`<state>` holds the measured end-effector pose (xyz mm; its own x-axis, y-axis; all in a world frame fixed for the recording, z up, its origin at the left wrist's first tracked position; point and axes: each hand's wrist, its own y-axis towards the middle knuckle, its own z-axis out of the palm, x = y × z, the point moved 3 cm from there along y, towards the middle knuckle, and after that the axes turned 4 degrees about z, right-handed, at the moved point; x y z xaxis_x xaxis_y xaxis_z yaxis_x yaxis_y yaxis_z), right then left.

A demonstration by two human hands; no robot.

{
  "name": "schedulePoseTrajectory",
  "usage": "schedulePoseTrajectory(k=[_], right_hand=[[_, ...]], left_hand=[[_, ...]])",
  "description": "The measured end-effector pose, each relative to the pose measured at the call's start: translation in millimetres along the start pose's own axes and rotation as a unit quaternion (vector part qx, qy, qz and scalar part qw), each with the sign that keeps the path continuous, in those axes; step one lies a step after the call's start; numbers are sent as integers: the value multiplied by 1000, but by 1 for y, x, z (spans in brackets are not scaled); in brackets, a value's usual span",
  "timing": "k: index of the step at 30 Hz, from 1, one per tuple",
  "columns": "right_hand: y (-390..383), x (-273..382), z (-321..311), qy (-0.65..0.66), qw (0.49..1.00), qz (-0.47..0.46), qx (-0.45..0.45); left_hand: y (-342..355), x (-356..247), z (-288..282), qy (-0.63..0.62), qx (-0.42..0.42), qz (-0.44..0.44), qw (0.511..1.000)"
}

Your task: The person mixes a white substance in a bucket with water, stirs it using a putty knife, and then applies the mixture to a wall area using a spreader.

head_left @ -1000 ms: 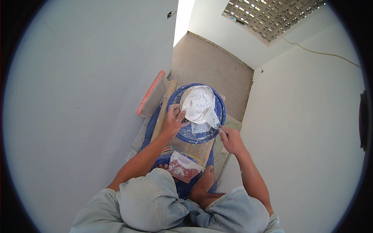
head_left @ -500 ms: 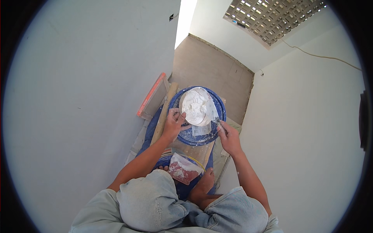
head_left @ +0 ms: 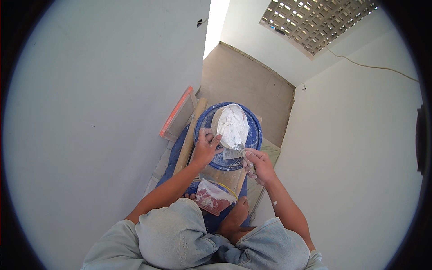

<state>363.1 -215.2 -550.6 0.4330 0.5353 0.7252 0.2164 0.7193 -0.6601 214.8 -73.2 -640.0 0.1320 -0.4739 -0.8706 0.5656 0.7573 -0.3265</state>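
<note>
A small clear plastic bag (head_left: 212, 201) of reddish-pink powder, white at its top, lay on the wooden board just in front of the person's knees, below the blue bucket lid. No labels, signs or screens were visible.

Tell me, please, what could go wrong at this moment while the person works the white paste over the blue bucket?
1. The left hand grips only the edge of the round board heaped with white paste; tilted, it may slide off.
2. The right hand pushes a putty knife toward the left fingers; a slip could nick them.
3. The person crouches with bare feet close to the blue bucket; falling paste could land on them.
</note>
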Motion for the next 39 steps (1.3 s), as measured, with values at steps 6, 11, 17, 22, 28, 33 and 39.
schedulePoseTrajectory(k=[6, 11, 17, 22, 28, 33, 39], right_hand=[[5, -4, -5, 180, 984, -5, 15], [13, 5, -31, -105, 981, -131, -95], [4, 12, 0, -530, 772, -349, -30], [7, 11, -2, -336, 929, -154, 35], [5, 8, -15, 47, 998, -23, 21], [8, 4, -25, 67, 998, -17, 5], [11, -5, -34, 78, 997, -24, -14]], left_hand=[[0, -1, -16, -27, -18, -13, 999], [0, -11, -23, -37, -44, -27, 998], [0, -21, -23, 5, -36, -24, 999], [-3, -23, -19, -23, -29, -25, 999], [-3, -24, -30, -46, -43, -63, 996], [7, -9, -63, -37, -56, -86, 994], [10, -16, -92, 199, -42, -58, 977]])
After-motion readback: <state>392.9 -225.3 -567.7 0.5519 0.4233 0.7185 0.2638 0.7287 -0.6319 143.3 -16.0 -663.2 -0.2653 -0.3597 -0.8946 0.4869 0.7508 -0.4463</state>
